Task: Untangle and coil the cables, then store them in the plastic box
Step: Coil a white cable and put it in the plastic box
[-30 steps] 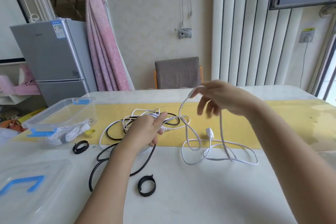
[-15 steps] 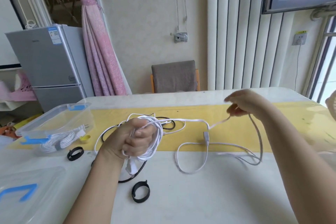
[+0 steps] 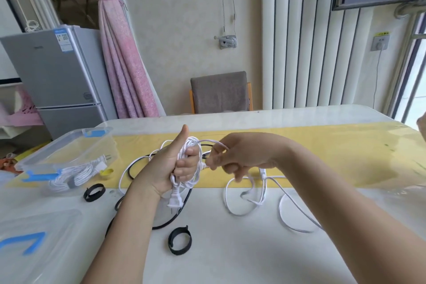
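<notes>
My left hand is raised above the table with its thumb up, gripping a coil of white cable wound round its fingers. The cable's plug hangs below the palm. My right hand is just beside it, pinching the same white cable where it runs to the coil. The loose remainder of the white cable lies in loops on the table under my right forearm. A black cable lies on the table beneath my left hand. The clear plastic box at the left holds a bundled white cable.
Two black strap loops lie on the table: one near the front middle, another beside the box. The box lid with blue clips sits at the front left. A small yellow object lies by the box. A chair stands behind the table.
My right hand swung from out at the right back to my left hand, laying another turn of white cable on the coil. The left hand turned thumb-up, and the loose loops shrank.
</notes>
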